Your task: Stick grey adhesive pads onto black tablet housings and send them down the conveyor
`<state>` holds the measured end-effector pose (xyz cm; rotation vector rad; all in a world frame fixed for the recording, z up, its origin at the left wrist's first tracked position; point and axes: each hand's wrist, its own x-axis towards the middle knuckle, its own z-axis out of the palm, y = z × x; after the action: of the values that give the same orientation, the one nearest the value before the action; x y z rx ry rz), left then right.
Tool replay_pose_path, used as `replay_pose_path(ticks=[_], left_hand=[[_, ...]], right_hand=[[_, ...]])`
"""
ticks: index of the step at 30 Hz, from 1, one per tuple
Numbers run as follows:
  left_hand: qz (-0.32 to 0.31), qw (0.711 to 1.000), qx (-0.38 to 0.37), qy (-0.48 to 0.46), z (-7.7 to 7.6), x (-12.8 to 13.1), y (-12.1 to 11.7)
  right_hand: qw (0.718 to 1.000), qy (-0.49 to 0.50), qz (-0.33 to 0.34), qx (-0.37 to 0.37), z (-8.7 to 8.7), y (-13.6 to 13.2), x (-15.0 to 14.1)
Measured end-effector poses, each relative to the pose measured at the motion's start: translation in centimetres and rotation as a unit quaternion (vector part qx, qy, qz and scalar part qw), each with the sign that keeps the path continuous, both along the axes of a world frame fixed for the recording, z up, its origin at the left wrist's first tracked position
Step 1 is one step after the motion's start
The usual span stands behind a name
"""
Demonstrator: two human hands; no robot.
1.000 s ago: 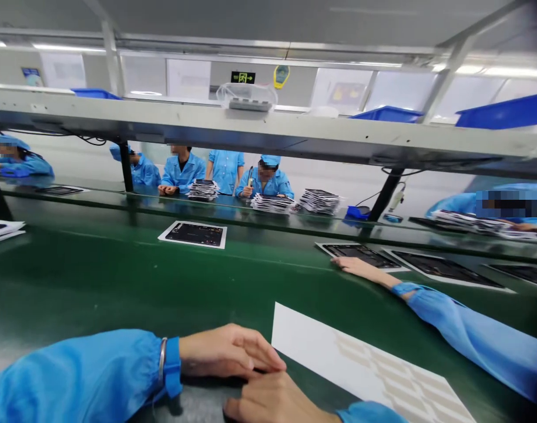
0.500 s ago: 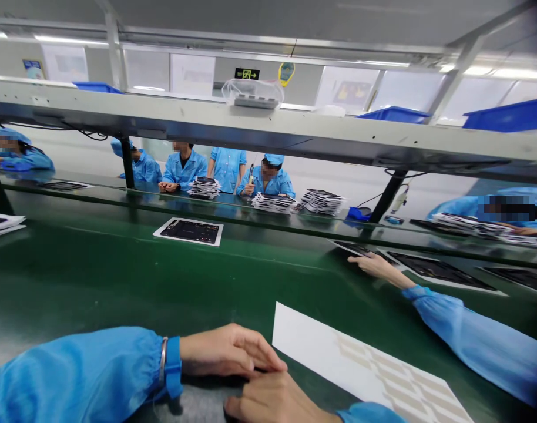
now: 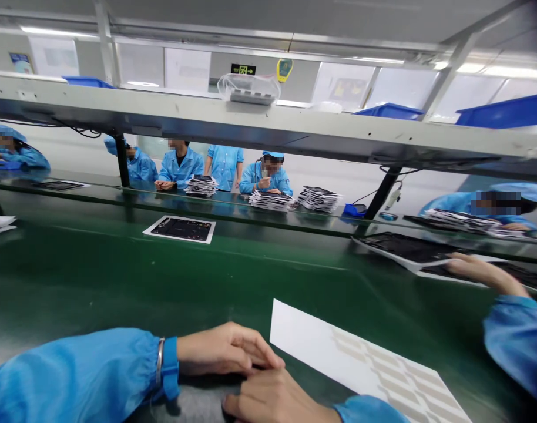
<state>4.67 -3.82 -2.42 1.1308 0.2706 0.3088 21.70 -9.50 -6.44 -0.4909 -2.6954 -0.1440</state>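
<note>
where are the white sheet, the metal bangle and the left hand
white sheet (image 3: 361, 367), head view, its printed tan pattern
metal bangle (image 3: 160, 359), head view, its curved band
left hand (image 3: 224, 349), head view, the back of the hand

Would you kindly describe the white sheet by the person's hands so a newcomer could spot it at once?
Find the green belt crossing the view. On its near side, right of the person's hands, lies a white sheet. Pale diagonal patches set it apart from the dark panels farther along.
</note>
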Motion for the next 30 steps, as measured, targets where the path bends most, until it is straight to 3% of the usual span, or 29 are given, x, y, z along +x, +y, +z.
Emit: replay_pose_path(ticks=[10, 16, 30], left_hand=[[0.001, 1.000, 0.009, -0.001, 0.07, -0.12, -0.07], [-0.002, 1.000, 0.011, -0.001, 0.16, -0.27, 0.01], [0.000, 1.000, 0.023, 0.002, 0.03, -0.15, 0.05]], right_hand=[[1.000, -0.017, 0.002, 0.006, 0.36, 0.00, -0.09], [1.000, 0.025, 0.007, 0.010, 0.16, 0.08, -0.20], [1.000, 0.014, 0.007, -0.024, 0.47, -0.09, 0.04]])
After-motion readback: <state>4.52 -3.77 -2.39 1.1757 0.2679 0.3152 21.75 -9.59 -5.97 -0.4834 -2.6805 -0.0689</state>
